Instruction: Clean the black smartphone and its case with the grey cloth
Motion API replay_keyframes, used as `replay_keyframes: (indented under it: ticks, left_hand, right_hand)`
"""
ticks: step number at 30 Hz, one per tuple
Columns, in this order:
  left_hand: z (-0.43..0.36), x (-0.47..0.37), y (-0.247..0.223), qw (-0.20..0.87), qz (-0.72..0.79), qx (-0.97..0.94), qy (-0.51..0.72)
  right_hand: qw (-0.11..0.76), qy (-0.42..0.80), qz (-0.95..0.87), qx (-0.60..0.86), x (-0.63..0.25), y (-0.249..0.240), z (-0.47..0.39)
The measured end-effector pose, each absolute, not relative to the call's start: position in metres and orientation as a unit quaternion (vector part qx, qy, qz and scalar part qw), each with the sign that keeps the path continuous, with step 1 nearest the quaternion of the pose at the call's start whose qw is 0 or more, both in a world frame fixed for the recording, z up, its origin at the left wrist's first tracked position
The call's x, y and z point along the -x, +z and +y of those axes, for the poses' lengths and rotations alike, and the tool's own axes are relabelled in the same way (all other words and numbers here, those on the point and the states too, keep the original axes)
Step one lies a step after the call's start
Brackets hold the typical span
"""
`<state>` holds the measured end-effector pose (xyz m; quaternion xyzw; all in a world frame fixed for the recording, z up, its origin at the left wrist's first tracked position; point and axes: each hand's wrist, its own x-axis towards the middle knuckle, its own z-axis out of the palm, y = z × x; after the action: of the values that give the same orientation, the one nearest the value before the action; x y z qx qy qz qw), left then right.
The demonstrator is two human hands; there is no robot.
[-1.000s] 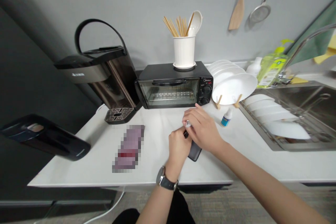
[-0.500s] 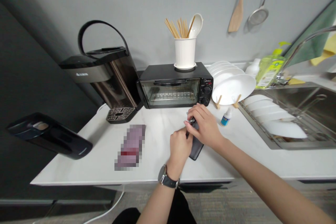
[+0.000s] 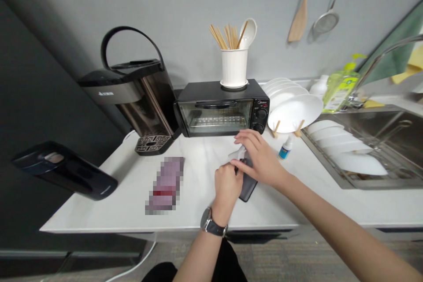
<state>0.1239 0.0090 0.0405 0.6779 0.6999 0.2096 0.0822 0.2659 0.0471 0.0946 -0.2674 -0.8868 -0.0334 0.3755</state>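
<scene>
My left hand (image 3: 228,185), with a black-strapped watch at the wrist, is closed, knuckles up, around something dark whose kind I cannot make out. Over it reaches my right hand (image 3: 259,154), its fingers stretched out and its thumb apart, close to the left knuckles. A pale, whitish piece (image 3: 238,153) shows between the two hands, partly covered; its kind is unclear. Beneath them a flat dark grey object (image 3: 247,188) lies on the counter, half hidden. Just right of my right hand stands a small white bottle with a blue label (image 3: 284,149).
A black toaster oven (image 3: 218,116) carries a white utensil holder (image 3: 234,68). To the left are a water dispenser (image 3: 139,101), a dark rounded device (image 3: 66,172) and a blurred-out purple item (image 3: 167,178). Plates (image 3: 294,112) and a sink rack of bowls (image 3: 346,174) are at right.
The fingers and thumb of my right hand have spread apart. A whitish piece now shows where a dark, shiny part was seen between the hands. My left hand stays nearly in place.
</scene>
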Motion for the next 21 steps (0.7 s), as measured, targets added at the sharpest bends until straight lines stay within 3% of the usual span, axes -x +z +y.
replay_keyframes:
  ticks: [4, 9, 15, 21]
  left_hand:
    - [0.009, -0.124, 0.041, 0.079, 0.697, -0.684, 0.200]
    - [0.008, -0.124, 0.043, 0.083, 0.694, -0.686, 0.201]
    - [0.009, -0.124, 0.038, 0.087, 0.677, -0.704, 0.198]
    - [0.010, -0.125, 0.041, 0.099, 0.674, -0.701, 0.213]
  right_hand:
    - [0.320, -0.113, -0.917, 0.208, -0.266, 0.093, 0.050]
    - [0.410, -0.077, -0.855, 0.309, -0.255, 0.086, 0.054]
    - [0.386, -0.164, -0.890, 0.179, -0.241, 0.083, 0.049]
    - [0.415, -0.072, -0.827, 0.373, -0.251, 0.089, 0.057]
